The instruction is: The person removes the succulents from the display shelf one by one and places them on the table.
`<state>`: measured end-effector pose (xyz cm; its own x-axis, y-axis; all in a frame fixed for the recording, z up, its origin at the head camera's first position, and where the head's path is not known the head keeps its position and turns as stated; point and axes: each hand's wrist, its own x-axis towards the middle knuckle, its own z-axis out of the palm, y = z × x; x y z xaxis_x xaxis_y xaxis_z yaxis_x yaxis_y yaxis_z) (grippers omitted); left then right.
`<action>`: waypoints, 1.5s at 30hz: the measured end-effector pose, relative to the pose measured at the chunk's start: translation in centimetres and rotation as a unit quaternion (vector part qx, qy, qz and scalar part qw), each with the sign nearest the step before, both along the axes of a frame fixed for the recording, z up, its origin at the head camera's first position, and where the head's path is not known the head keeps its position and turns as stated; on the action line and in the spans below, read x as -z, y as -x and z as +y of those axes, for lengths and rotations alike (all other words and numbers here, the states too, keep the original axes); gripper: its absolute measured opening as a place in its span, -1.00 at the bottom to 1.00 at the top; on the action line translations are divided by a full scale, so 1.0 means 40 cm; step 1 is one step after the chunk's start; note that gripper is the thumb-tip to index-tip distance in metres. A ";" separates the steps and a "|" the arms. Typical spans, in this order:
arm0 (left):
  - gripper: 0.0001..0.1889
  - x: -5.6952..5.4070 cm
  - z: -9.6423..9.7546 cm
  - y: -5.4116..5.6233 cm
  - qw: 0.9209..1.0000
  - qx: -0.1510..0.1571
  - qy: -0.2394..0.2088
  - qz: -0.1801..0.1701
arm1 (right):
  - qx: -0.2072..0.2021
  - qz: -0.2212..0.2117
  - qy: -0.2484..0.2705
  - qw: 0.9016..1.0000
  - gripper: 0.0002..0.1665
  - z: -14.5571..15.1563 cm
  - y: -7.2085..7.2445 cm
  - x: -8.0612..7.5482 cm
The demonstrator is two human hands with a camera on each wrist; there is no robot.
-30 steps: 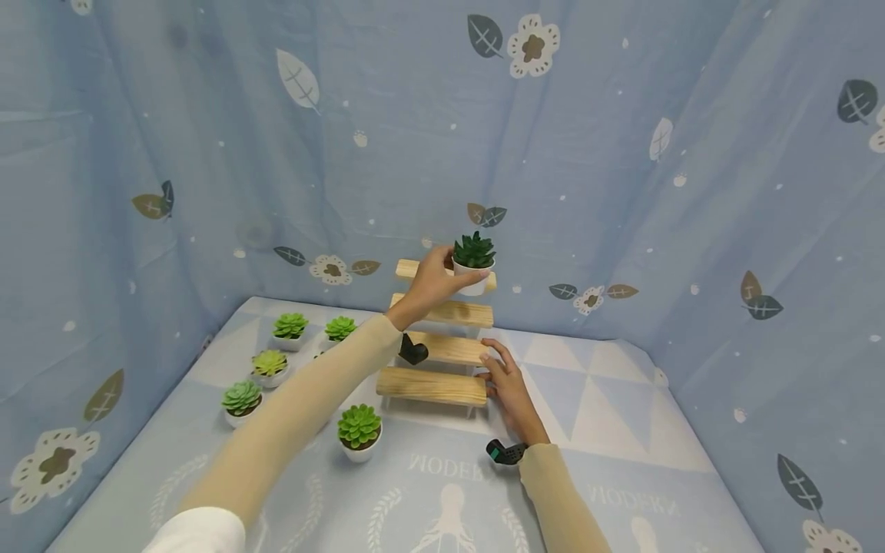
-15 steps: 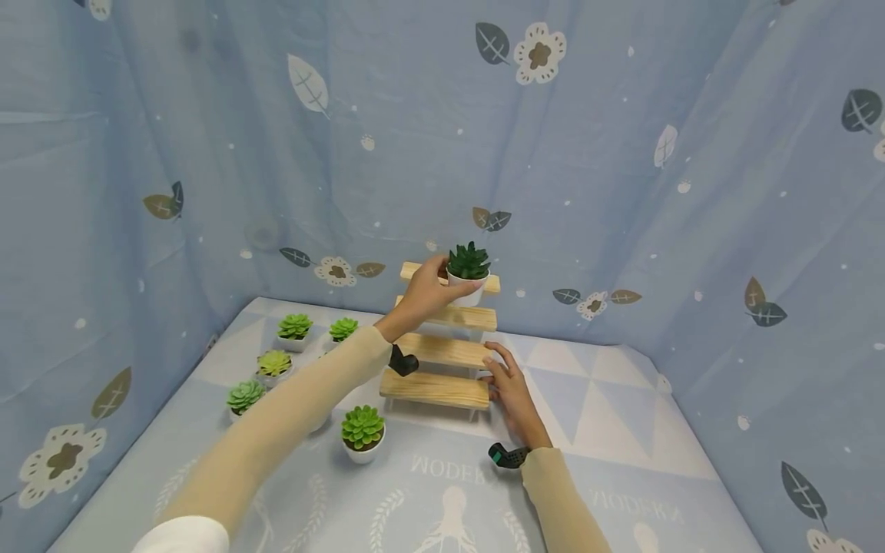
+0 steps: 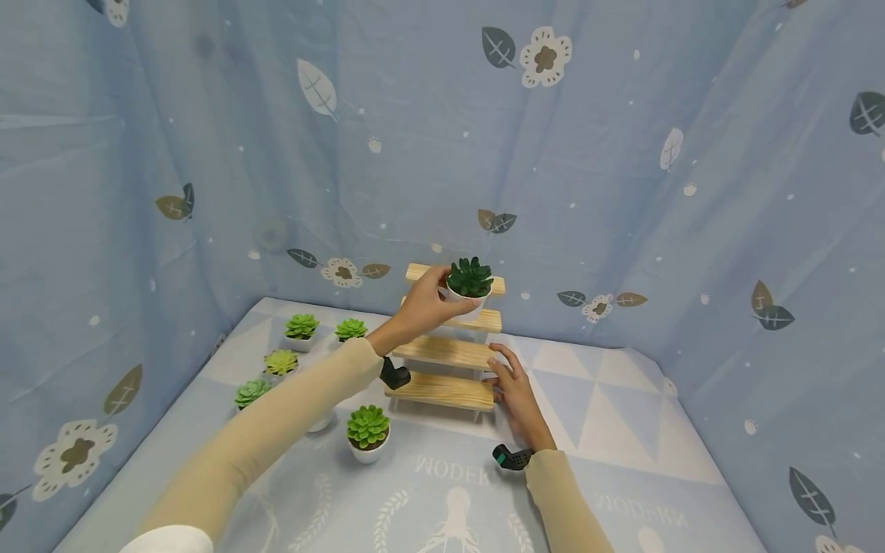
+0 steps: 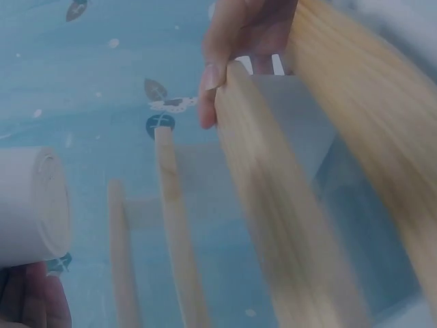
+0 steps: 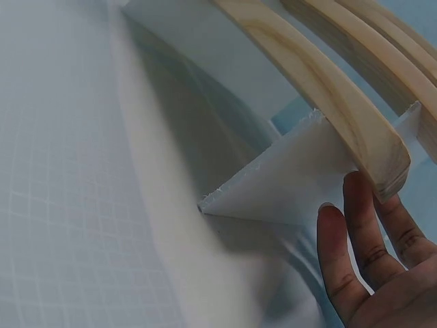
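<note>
A dark green succulent in a white pot is held upright by my left hand, fingers and thumb round the pot. It hangs in front of the upper planks of a tiered wooden plant stand, apart from them in the left wrist view. My right hand is at the stand's right side. Its thumb and a finger grip the end of the second-lowest plank, while other fingers lie beside the lowest plank's end.
On the patterned tablecloth, left of the stand, are several potted green succulents, one nearest me and others farther left. My left sleeve partly covers some. A blue floral curtain hangs behind and on both sides.
My left hand has lowered the dark green succulent from the top plank's height to just in front of the upper planks. My right hand stays at the stand. The head view shifts slightly.
</note>
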<state>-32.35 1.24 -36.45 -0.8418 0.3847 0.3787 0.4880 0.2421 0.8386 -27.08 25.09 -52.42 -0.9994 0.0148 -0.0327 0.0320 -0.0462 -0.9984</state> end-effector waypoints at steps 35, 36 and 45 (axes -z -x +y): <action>-0.12 0.049 -0.088 -0.117 0.997 0.055 0.053 0.002 | -0.013 0.002 0.012 1.000 -0.33 0.002 -0.003 0.001; -0.15 0.051 -0.091 -0.119 0.997 0.057 0.051 0.003 | -0.012 0.003 0.013 1.000 -0.34 0.002 -0.003 0.001; -0.16 0.063 -0.121 -0.152 0.996 0.056 0.065 -0.027 | -0.007 -0.001 0.010 1.000 -0.35 -0.002 -0.005 -0.004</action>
<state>-26.26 -3.61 -38.97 -0.8087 0.5197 0.2754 0.4732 0.2970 0.8294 -26.88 25.03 -52.27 -0.9994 -0.0003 -0.0344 0.0344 -0.0649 -0.9973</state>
